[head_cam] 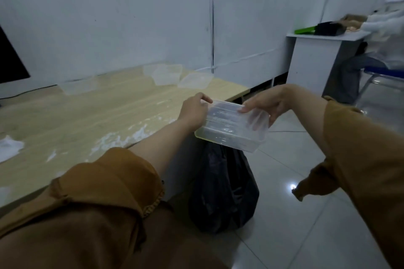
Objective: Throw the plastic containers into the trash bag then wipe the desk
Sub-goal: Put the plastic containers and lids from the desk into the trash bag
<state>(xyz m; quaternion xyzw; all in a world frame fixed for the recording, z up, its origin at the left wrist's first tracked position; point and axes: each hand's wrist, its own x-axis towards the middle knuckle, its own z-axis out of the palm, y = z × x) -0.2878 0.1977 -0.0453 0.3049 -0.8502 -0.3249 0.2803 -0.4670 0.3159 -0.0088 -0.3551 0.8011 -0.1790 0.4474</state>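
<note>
Across the left of the frame the desk [87, 116] was smeared with white residue [122, 137], and loose plastic containers [167, 74] were seen at its far end, upper centre. At centre frame a stack of clear containers [231, 131] was gripped at its ends by the left hand [194, 109] and right hand [266, 102], above the black trash bag [223, 188] set on the floor beside the desk.

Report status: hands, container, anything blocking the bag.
Left hand and right hand grip the clear container by its ends. Container above the black trash bag, not yet dropped. Nothing between them; more containers on the desk.
</note>
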